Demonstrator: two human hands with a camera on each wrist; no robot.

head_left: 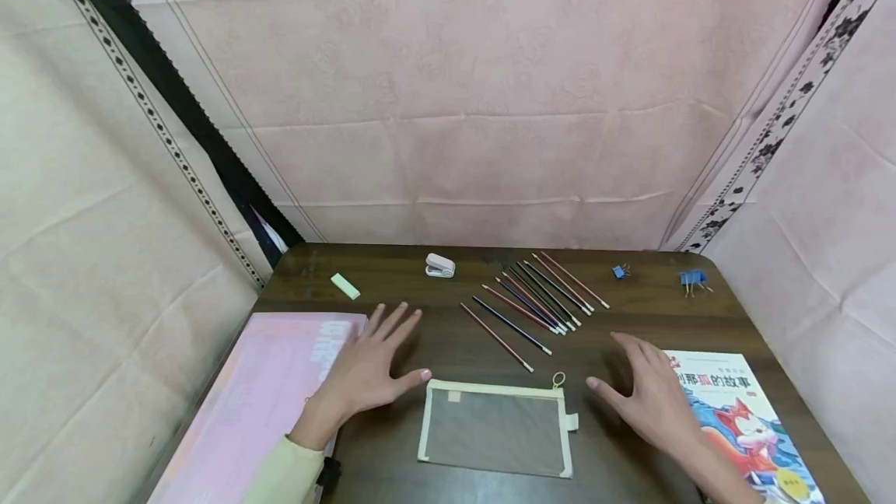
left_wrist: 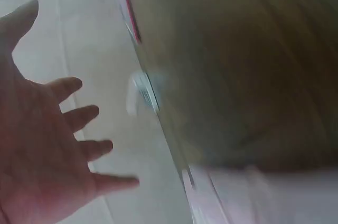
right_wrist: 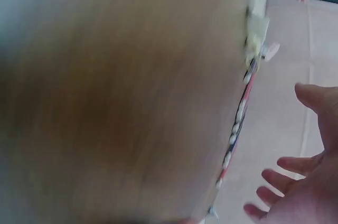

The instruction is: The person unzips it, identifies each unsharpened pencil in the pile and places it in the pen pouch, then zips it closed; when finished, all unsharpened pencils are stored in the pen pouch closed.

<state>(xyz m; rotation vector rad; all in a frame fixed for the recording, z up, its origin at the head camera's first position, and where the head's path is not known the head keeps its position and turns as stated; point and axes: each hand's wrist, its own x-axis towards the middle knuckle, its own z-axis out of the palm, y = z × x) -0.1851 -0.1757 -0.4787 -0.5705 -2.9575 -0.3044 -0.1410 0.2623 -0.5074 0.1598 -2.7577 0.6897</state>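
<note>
My left hand point(head_left: 369, 370) is spread with straight fingers over the right edge of a pink book point(head_left: 280, 387), its thumb tip close to the top left corner of a mesh zip pouch point(head_left: 497, 430). On the other side, my right hand point(head_left: 651, 399) hovers between the pouch and a picture book point(head_left: 752, 426) with a fox on its cover. Neither hand holds anything. Both wrist views show the palm and loosely spread fingers of the left hand point(left_wrist: 42, 145) and right hand point(right_wrist: 311, 176). Several pencils point(head_left: 535, 298) lie slanted beyond the pouch.
Toward the back of the brown table point(head_left: 392, 286) lie a pale green eraser-like block point(head_left: 345, 286) and a white stapler point(head_left: 439, 265). Two blue binder clips, one small point(head_left: 620, 271) and one larger point(head_left: 693, 280), lie at the back right. Light cloth point(head_left: 490, 99) hangs around the table.
</note>
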